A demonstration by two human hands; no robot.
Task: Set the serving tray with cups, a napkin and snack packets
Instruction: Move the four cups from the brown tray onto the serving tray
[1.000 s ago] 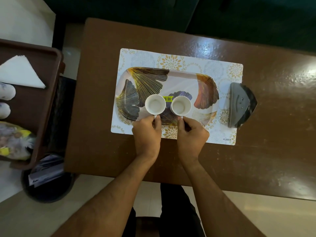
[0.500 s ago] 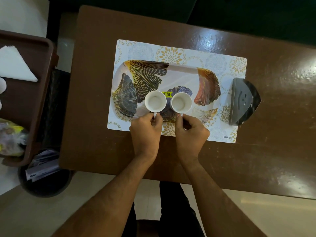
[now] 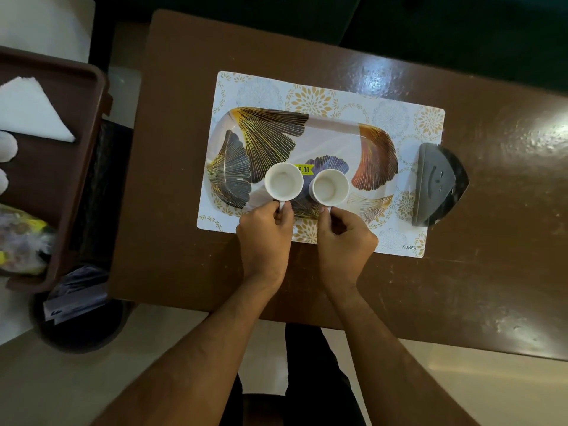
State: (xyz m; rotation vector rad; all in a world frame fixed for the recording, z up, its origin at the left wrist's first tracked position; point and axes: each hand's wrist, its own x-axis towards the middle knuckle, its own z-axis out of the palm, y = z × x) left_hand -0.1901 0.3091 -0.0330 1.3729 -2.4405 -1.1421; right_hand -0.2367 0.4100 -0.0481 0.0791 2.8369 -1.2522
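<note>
A leaf-patterned serving tray (image 3: 335, 139) lies on a white floral placemat (image 3: 408, 241) on the brown table (image 3: 184, 210). Two empty white cups stand side by side on the tray's near half: the left cup (image 3: 284, 181) and the right cup (image 3: 329, 187). My left hand (image 3: 264, 238) pinches the left cup's handle, and my right hand (image 3: 344, 244) pinches the right cup's handle. A folded white napkin (image 3: 30, 112) and a clear snack packet (image 3: 21, 241) lie in a brown bin at the far left.
A grey wedge-shaped holder (image 3: 436, 186) sits at the placemat's right edge. The brown bin (image 3: 76, 167) stands left of the table, with white objects (image 3: 6, 149) at its left edge. A dark wastebasket (image 3: 80, 321) with papers stands below the bin.
Both hands stay on the cup handles, and the cups keep their places on the tray. Only the camera view has shifted slightly.
</note>
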